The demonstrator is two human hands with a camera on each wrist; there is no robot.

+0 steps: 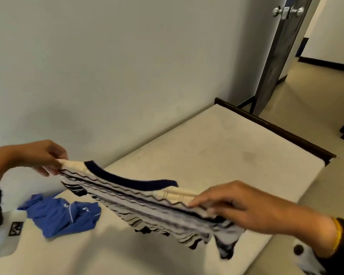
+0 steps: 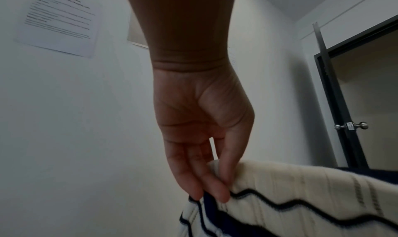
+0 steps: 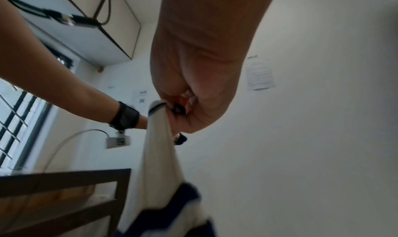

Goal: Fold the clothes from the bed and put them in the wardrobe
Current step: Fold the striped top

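A cream knit sweater (image 1: 139, 201) with wavy dark stripes and a navy collar hangs stretched in the air above the bed (image 1: 216, 147). My left hand (image 1: 48, 161) pinches one shoulder of it between thumb and fingers, as the left wrist view shows on the sweater (image 2: 301, 194) under my left hand (image 2: 215, 188). My right hand (image 1: 213, 205) grips the other shoulder; in the right wrist view the sweater (image 3: 157, 155) hangs down from my right hand (image 3: 178, 114). A crumpled blue garment (image 1: 62, 217) lies on the bed below the sweater's left end.
A bare wall runs along the far side of the bed. The bed's dark wooden frame (image 1: 276, 128) edges its right end. Beyond it a grey door (image 1: 280, 56) with a round knob stands open onto a beige floor. Printed sheets (image 2: 58, 21) hang on the wall.
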